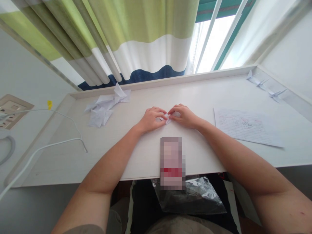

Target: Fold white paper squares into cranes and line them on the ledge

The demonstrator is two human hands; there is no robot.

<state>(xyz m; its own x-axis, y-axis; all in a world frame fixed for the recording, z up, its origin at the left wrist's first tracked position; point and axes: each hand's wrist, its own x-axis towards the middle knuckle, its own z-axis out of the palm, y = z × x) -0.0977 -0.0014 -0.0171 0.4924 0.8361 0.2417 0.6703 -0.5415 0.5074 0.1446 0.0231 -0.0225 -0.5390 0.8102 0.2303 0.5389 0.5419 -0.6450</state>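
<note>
Head view.

1. Left hand (152,118) and right hand (184,116): brought together at the middle of the white desk (136,152). The fingertips of both are closed on a small folded white paper (168,119), which is pressed flat on the desk between them.
2. Clear plastic bag (195,195): seen below the near edge of the desk, crumpled over dark cloth. Its contents cannot be made out.
3. Pixelated rectangle (172,162): placed upright at the near desk edge, just in front of the hands. It is pinkish with a red band, and nothing on it can be read.
4. Written sheet (246,126): laid flat to the right of the right hand, apart from it. Faint lines of handwriting are seen, some of them reddish, but they are too small to read.
5. Heap of folded white papers (104,109): gathered at the far left of the desk, well apart from the hands.
6. Paper cranes (265,86): set in a row along the far right corner.
7. White cable (56,143): trailed over the left end of the desk.
8. Wall socket (12,110): mounted to the left of the desk.
9. Striped curtain (136,42): hung behind the desk in green, white and blue bands.
</note>
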